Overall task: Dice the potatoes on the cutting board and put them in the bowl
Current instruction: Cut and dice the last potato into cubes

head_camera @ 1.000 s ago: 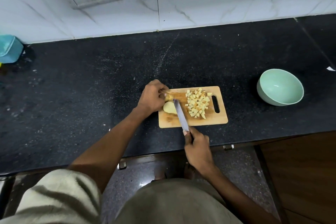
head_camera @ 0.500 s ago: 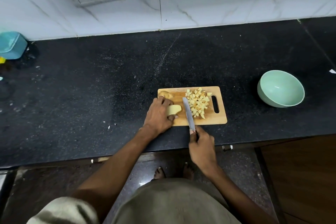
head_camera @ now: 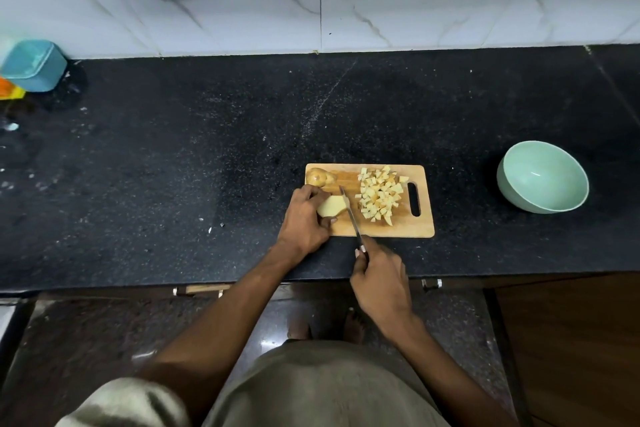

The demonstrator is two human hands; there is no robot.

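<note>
The left hand (head_camera: 304, 218) curls over a peeled potato piece (head_camera: 331, 207) on the near-left part of the cutting board (head_camera: 398, 229), fingers and thumb wrapped round it to pin it down. The right hand (head_camera: 379, 277) grips the handle of a knife (head_camera: 349, 211), forefinger laid along the top; the handle itself is mostly hidden inside the fist. The blade runs away from the person, its edge just beside the right face of the held piece, between that piece and the heap of diced potato (head_camera: 379, 196).

The step in hand looks like the slicing of this next piece, with dicing partly done and nothing yet moved to the bowl. The next move calls for a steady downward cut close to the left fingertips (tucked back, one hopes), so the hold must stay firm and the blade upright.

The held piece is pale yellow, smooth and wet-looking, flat side apparently down; the cubes are small, uneven and loosely piled near the board's handle slot. A further potato (head_camera: 320, 177), brownish and seemingly unpeeled, lies at the far-left corner of the board.

The mint-green bowl (head_camera: 512, 180) stands well apart to the right on the dark speckled counter (head_camera: 173, 166), and nothing shows in the part of its inside that faces the camera. A blue container (head_camera: 33, 64) sits at the far left against the marble wall.
</note>
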